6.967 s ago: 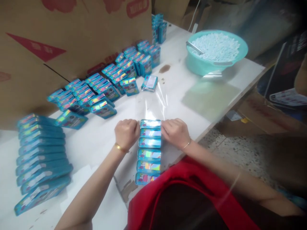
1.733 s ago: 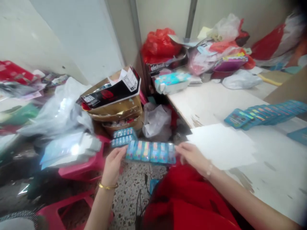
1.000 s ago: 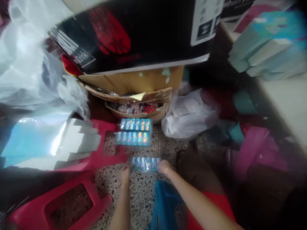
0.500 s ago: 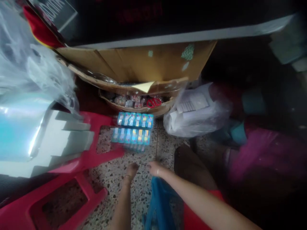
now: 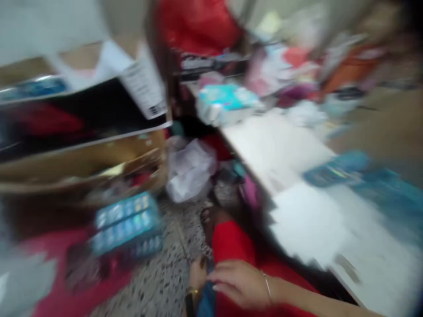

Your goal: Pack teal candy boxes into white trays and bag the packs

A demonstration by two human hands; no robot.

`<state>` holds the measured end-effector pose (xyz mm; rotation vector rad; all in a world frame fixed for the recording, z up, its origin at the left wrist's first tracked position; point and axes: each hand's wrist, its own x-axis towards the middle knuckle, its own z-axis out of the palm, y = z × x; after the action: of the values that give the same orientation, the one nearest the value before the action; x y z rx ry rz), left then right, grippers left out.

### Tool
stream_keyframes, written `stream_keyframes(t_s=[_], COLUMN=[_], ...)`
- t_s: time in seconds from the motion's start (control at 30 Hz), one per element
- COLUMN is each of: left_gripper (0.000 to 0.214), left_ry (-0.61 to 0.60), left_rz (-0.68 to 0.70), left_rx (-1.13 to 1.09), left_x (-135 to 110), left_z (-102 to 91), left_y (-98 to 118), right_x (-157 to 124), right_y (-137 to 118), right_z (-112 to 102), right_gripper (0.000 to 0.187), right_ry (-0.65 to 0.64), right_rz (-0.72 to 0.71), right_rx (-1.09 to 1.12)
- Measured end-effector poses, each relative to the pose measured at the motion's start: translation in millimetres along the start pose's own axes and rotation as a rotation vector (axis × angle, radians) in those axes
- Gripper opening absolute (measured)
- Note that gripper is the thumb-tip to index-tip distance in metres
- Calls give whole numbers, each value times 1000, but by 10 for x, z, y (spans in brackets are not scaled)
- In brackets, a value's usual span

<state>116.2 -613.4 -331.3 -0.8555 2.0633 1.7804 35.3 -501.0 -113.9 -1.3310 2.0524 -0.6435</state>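
My right hand (image 5: 239, 281) hovers over my red-clothed lap at the bottom middle, its fingers loosely stretched towards the left with nothing visible in them. Close beside its fingertips is my left hand (image 5: 197, 274), low at the edge of a blue stool (image 5: 207, 299). Motion blur smears the left fingers, so I cannot make out their shape or any contact with the stool. Further off to the left, apart from both hands, lie stacked blue packs (image 5: 124, 224) with rows of small shiny items.
A white table (image 5: 280, 136) runs along the right with a stack of white sheets (image 5: 310, 224) and blue plastic packaging (image 5: 337, 169). An open cardboard box (image 5: 132, 149), a white plastic bag (image 5: 190, 169) and a red stool (image 5: 79, 268) stand around the speckled floor (image 5: 165, 264).
The view has swung to the right, bringing the white table in. My hands, earlier stretched out over the floor, are now drawn together near my lap. The blue packs appear further left.
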Motion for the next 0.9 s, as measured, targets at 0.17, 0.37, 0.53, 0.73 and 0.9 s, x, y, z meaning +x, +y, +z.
stream_keyframes(t_s=[0.17,0.37,0.53,0.73,0.9], left_gripper=[32,41,48,44,40], left_ry=[157,-109,137,98,69], left_rz=[559,1208,1103,946,838], left_rx=[46,495,913,1014,856], left_x=[288,-45,35,51,90], left_z=[169,1028,1429,1475,1513], left_y=[1483,3118,3423,3352,3378], right_x=[-1082,-2485,-2395,-1777,-1724], right_y=[115,622,764,883,907], right_z=[-616,-401,-263,-317,-304], right_gripper=[28,46,80,90,75], right_ry=[627,1106,937,989,996], right_rz=[220,815,733,703,710], right_rx=[-191,-467,-526,-378,-323])
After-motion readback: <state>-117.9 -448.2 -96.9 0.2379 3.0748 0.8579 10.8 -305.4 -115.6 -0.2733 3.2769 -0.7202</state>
